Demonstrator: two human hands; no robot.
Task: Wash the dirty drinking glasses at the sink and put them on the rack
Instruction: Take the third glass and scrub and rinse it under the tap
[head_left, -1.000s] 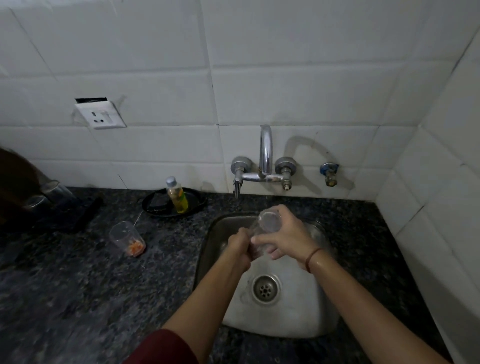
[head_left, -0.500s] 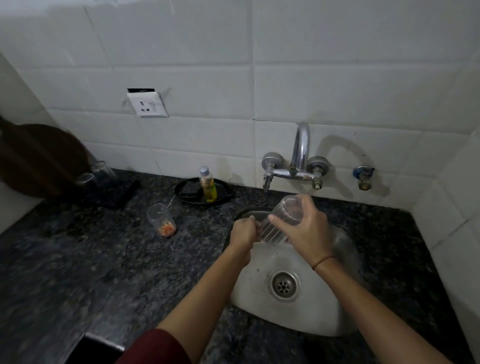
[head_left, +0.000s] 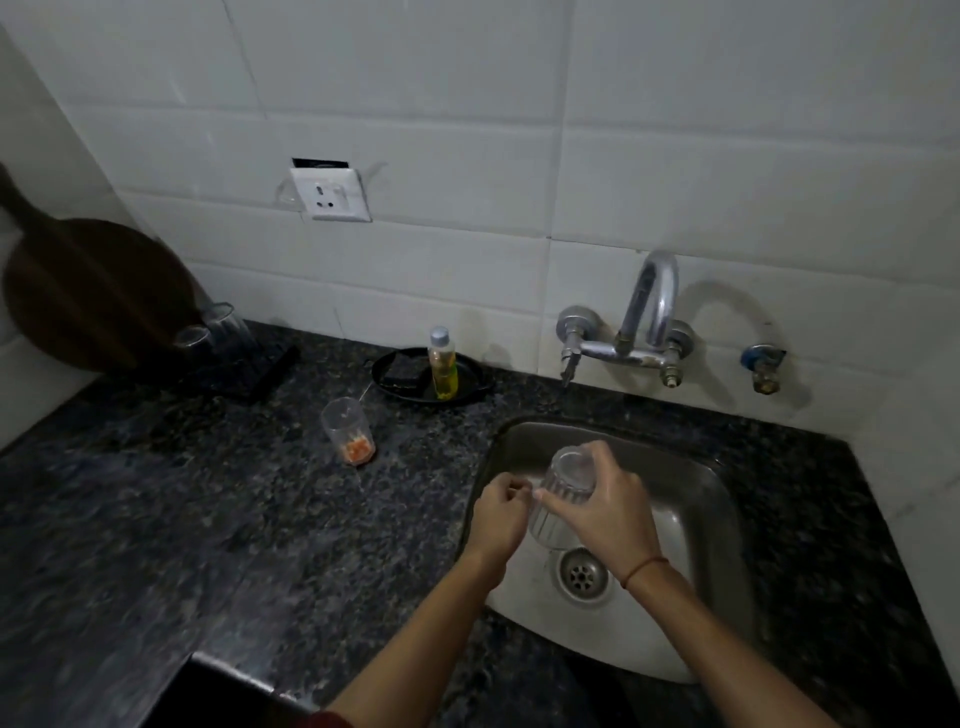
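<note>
Over the steel sink (head_left: 719, 499) my right hand (head_left: 605, 517) grips a clear ribbed glass (head_left: 563, 480), base up and mouth down. My left hand (head_left: 496, 519) is curled just left of the glass, fingertips close to its side with nothing visible in them. A second glass (head_left: 349, 439) with orange residue in the bottom stands on the dark counter, left of the sink. At the far left a dark rack (head_left: 254, 366) carries two upturned glasses (head_left: 224, 323).
The tap (head_left: 649, 306) and a blue-handled valve (head_left: 761, 364) stick out of the tiled wall behind the sink. No water is visibly running. A yellow soap bottle (head_left: 442, 366) stands in a black dish (head_left: 397, 382). A dark wooden board (head_left: 88, 291) leans behind the rack.
The glass has turned from tilted to base up in my right hand. My left hand has drawn back from its mouth to its left side. The view has swung left.
</note>
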